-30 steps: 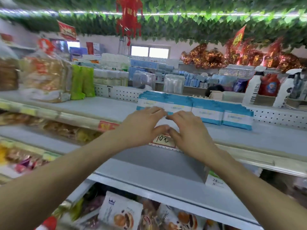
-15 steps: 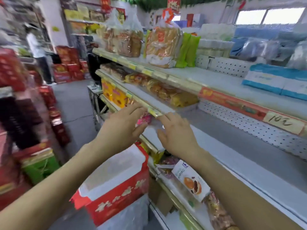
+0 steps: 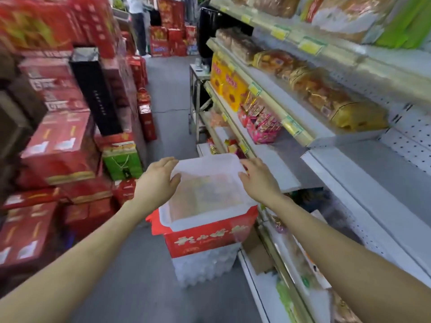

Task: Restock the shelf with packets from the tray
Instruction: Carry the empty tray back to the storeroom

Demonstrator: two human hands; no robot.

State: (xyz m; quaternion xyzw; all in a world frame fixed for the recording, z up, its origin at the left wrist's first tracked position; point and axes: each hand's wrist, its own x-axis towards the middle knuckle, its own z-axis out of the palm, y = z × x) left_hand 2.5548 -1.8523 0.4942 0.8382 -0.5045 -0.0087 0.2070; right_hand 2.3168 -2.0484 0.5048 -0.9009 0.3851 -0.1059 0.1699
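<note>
My left grip (image 3: pixel 158 180) and right grip (image 3: pixel 258 180), both open, fingers spread either side of the tray (image 3: pixel 205 222), centre frame.

Person shows two bare arms: left forearm (image 3: pixel 77 259) and right forearm (image 3: pixel 345 248) are uncovered from the wrist to the near frame edge. Left hand (image 3: pixel 158 180) and right hand (image 3: pixel 258 181) are bare as well. Nail and knuckle detail too blurred to tell.
</note>
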